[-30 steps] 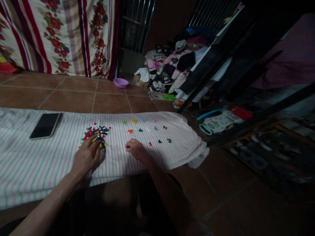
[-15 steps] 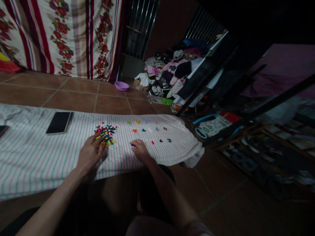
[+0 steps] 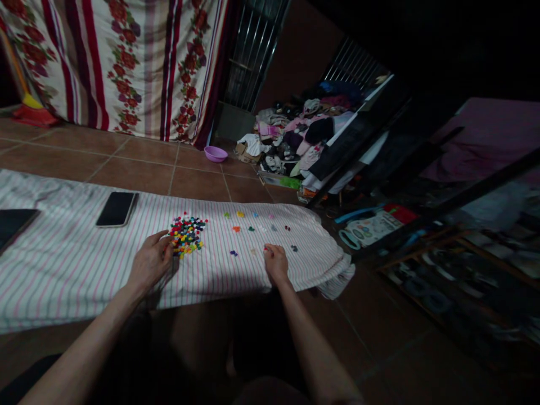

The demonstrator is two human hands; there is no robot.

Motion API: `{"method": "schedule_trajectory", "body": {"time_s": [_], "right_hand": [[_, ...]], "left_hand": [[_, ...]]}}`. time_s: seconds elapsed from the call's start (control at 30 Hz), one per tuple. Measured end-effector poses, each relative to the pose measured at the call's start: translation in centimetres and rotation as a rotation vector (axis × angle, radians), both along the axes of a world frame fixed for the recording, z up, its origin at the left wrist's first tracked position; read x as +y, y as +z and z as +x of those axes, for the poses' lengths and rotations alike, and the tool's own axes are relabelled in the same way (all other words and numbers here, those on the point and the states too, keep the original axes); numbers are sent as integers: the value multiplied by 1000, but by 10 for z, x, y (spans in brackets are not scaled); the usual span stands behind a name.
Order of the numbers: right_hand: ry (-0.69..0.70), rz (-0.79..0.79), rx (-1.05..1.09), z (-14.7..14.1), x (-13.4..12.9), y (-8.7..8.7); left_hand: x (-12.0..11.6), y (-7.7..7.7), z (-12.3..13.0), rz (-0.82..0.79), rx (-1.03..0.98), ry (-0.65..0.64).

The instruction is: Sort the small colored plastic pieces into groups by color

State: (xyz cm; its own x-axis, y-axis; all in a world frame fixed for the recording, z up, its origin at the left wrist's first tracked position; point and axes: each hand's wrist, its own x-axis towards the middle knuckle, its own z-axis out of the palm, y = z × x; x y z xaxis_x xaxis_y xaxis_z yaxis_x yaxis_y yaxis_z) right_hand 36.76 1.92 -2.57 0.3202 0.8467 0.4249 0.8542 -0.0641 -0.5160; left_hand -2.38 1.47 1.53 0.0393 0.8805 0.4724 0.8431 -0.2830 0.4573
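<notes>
Left hand: one hand (image 3: 152, 260), fingers curled at the near-left edge of the mixed pile; I cannot tell whether they grip a piece.
Right hand: one hand (image 3: 277, 263), fingertips drawn together at red (image 3: 265, 248); whether they grip it or only touch it, I cannot tell.
Striped cloth: one (image 3: 219, 278), under both hands.
Nearest clusters: three; purple (image 3: 233, 253) and beige (image 3: 253, 251) left of the right hand, dark grey (image 3: 294, 248) just right of it.
Mixed pile: one (image 3: 188, 233), beside the left hand's fingertips, pieces too small to count.
Middle row: five clusters beyond the right hand; orange (image 3: 236, 229), dark green (image 3: 251, 228), white (image 3: 264, 229), light grey (image 3: 274, 228), dark red (image 3: 287, 228).
Far row: four; lime (image 3: 226, 215), yellow (image 3: 240, 214), light blue (image 3: 255, 215), pink (image 3: 271, 216).
Flat dark objects: two; a phone (image 3: 117, 209) beyond the left hand, a slab (image 3: 16, 226) farther left, cut off by the frame.
Basin: one, purple (image 3: 216, 154), on the floor well beyond both hands.
Curtain: one, floral (image 3: 147, 67), behind the basin, to its left.
</notes>
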Motion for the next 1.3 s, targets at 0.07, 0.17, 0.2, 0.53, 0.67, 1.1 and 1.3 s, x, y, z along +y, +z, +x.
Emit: {"method": "schedule_trajectory", "body": {"time_s": [0.07,0.17,0.2,0.53,0.67,1.1,1.3], "right_hand": [[15,-50,-16,8,4,-4],[48,-95,-31,13,8,-9],[49,-94,-35,13,8,-9],[49,-87,-28,14,8,-10],[116,-17,55,19,9,-12],[409,87,203,-49,-2,14],[704,-17,214,-136,9,19]], "left_hand": [[2,0,2,-26,1,7],[8,0,8,-53,-13,18],[10,-1,10,-61,-18,16],[2,-10,4,-131,-28,46],[-10,-11,-3,-140,-57,140],[-7,-21,24,-27,3,142],[11,-23,36,-11,52,108]]}}
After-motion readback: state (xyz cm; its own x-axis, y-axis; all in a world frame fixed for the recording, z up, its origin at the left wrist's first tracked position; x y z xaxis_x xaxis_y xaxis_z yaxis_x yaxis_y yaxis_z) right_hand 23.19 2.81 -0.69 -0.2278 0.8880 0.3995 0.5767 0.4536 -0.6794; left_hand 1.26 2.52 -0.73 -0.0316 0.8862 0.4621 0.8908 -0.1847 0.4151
